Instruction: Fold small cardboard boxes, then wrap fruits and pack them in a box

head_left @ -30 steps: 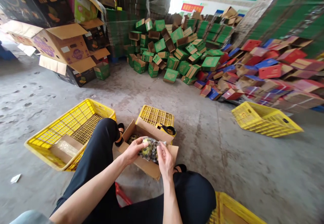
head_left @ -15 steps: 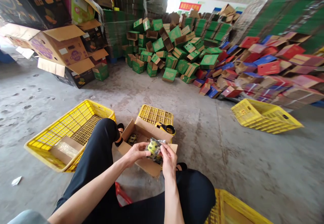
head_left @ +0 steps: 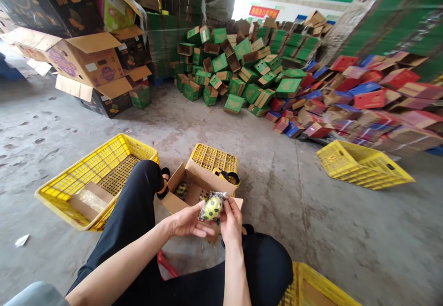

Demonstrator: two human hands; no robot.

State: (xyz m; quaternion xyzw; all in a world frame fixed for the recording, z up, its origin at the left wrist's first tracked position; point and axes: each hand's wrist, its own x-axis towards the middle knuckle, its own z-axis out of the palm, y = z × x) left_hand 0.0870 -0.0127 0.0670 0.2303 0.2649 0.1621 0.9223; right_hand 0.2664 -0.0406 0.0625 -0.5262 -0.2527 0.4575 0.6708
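Observation:
Over the open cardboard box (head_left: 177, 173), between my hands, is a round yellow-green fruit (head_left: 212, 208) with dark spots, in a clear plastic wrapper. My right hand (head_left: 231, 218) pinches the wrapper's right edge between thumb and fingers. On the other side, my left hand (head_left: 188, 221) has its fingers stretched out below the fruit, its thumb close to the wrapper. Whether that thumb touches is hard to tell. Inside the box, another spotted fruit (head_left: 181, 189) lies at the left, and more spotted pieces are partly hidden behind my hands.
Behind the box, a black-and-yellow tape dispenser (head_left: 227, 175) rests on a yellow crate (head_left: 215, 157). Another yellow crate (head_left: 100, 160) holding a cardboard piece is at left; a third yellow crate (head_left: 363, 165) lies at right. Green cartons (head_left: 238, 87) and red-blue cartons (head_left: 367, 98) are heaped behind.
My left fingers have come off the fruit and spread out lower down. The wrapped fruit has turned and shifted slightly down and right, with my right hand still on the wrapper.

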